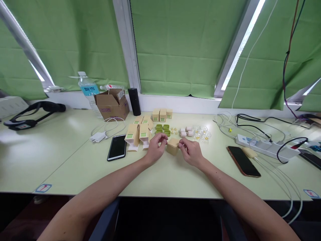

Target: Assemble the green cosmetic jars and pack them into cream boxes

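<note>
A small tan cardboard box (172,147) stands on the table between my hands, its top side folded over. My left hand (156,148) is closed, with thumb and fingertips at the box's upper left edge. On the opposite side, my right hand (192,152) pinches the box near its upper right edge. Just beyond are green square cups (163,128), tiny yellowish pieces (174,130), pale pink pieces (186,131) and clear plastic cups (202,133). Tan boxes with green labels and open flaps (132,134) lie left of my left hand.
Closed small boxes (162,115) stand at the back. A phone (117,148) lies to the left, another phone (243,161) to the right near a power strip (267,147) and cables. Farther back are a brown carton (112,106), a black cylinder (134,102) and a bottle (89,88).
</note>
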`<move>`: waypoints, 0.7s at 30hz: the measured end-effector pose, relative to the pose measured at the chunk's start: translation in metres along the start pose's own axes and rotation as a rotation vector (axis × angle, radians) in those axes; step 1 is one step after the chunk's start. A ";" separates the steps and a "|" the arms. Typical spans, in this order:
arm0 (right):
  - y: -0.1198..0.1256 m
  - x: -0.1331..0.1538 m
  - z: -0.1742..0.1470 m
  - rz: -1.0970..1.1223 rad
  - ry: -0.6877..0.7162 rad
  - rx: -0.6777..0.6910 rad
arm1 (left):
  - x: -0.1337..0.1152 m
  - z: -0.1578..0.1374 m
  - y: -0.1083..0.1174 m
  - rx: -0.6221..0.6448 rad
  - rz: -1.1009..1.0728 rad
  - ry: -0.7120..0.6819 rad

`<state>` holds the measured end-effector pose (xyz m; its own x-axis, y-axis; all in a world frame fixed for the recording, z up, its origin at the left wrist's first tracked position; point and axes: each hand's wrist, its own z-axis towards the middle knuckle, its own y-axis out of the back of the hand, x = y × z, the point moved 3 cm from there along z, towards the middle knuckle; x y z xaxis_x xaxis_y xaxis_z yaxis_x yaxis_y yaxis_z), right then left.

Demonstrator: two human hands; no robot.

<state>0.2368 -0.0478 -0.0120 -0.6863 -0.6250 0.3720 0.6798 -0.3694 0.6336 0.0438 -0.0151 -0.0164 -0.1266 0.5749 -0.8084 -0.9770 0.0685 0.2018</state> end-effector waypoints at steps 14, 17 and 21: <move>-0.012 -0.023 0.002 0.085 -0.297 0.309 | -0.004 -0.011 -0.012 0.339 -0.006 -0.035; -0.015 -0.024 0.002 0.096 -0.334 0.330 | -0.006 -0.009 -0.007 0.242 0.038 -0.114; -0.019 -0.025 0.002 0.119 -0.331 0.273 | -0.010 -0.004 0.004 0.026 0.047 -0.149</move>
<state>0.2407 -0.0244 -0.0318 -0.6835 -0.3817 0.6223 0.6964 -0.0853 0.7126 0.0408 -0.0238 -0.0098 -0.1438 0.6927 -0.7067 -0.9655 0.0583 0.2537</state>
